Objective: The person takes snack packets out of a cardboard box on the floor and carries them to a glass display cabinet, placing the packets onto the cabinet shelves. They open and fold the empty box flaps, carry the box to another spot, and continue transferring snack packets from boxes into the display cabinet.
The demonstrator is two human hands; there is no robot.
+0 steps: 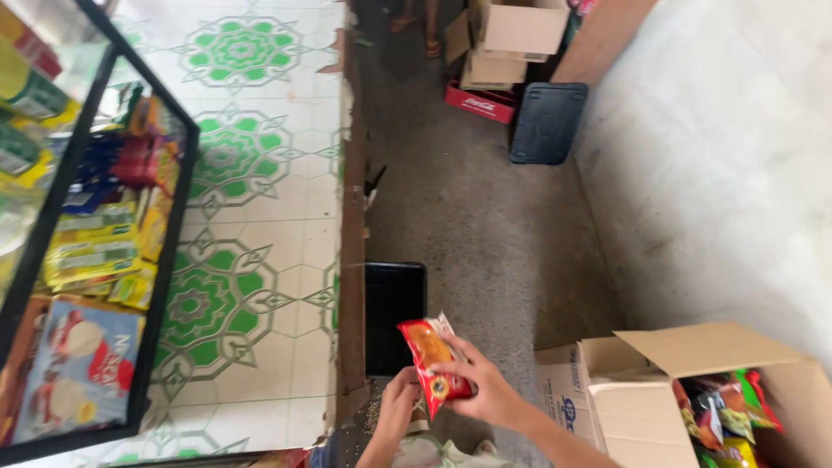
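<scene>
My right hand (488, 390) grips a red and orange snack packet (431, 357) low in the middle of the head view, holding it upright above the grey floor. My left hand (396, 412) sits just below and to the left of it, fingers touching the packet's lower edge. To the right stands an open cardboard box (607, 381) with several bright snack packets (726, 420) inside.
A tiled counter with green patterns (260, 173) runs on the left, bearing a black-framed glass display case (165, 260) full of packaged goods. A black crate (394, 303) stands by the counter. Further off are a dark tray (548, 121), a red crate (481, 102) and stacked cardboard boxes (511, 35).
</scene>
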